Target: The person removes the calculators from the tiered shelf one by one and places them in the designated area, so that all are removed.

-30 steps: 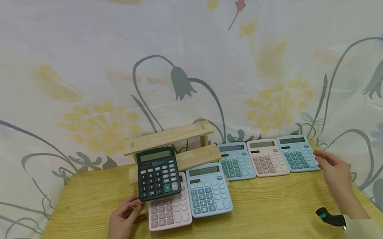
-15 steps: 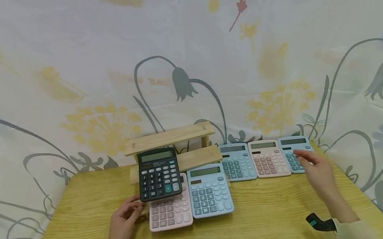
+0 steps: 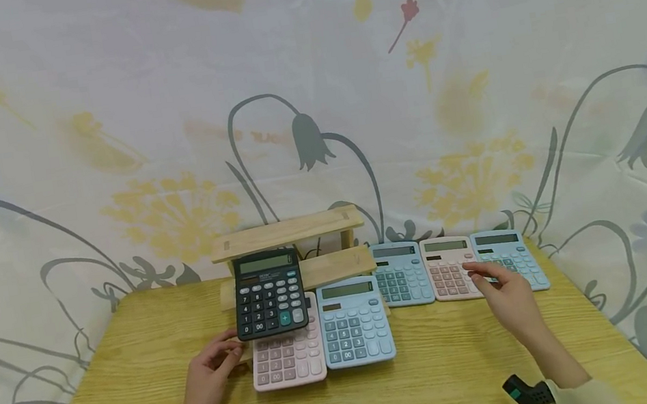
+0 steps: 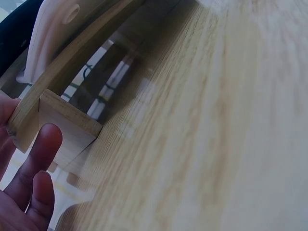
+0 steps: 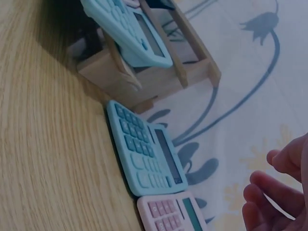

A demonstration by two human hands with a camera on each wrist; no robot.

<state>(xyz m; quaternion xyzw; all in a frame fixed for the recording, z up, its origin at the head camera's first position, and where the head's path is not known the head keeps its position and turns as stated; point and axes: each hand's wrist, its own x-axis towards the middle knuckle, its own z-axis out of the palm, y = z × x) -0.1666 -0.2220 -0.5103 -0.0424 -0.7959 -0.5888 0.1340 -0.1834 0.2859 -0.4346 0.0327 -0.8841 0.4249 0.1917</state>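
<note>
My left hand [image 3: 211, 376] is at the left end of a small tiered wooden rack [image 3: 287, 231]; in the left wrist view its thumb and a finger lie on either side of the end of the rack's plank [image 4: 72, 53]. On the rack lean a black calculator [image 3: 269, 299], a pink calculator [image 3: 286, 359] partly hidden behind it, and a blue calculator [image 3: 356, 328]. My right hand [image 3: 511, 303] hovers with nothing in it, fingers loosely bent, before the pink calculator [image 3: 447, 264] and blue calculator [image 3: 493, 243] at the right end of a row on the table.
Another blue calculator [image 3: 398, 274] lies at the row's left end, close beside the rack. The wooden table [image 3: 435, 379] ends at a flower-patterned cloth [image 3: 302, 53] behind. Bare tabletop stretches in front of the calculators and to the left of the rack.
My right hand has moved left, from the right edge of the end blue calculator to the front of the pink calculator in the row. My left hand, the rack and the calculators stay in place.
</note>
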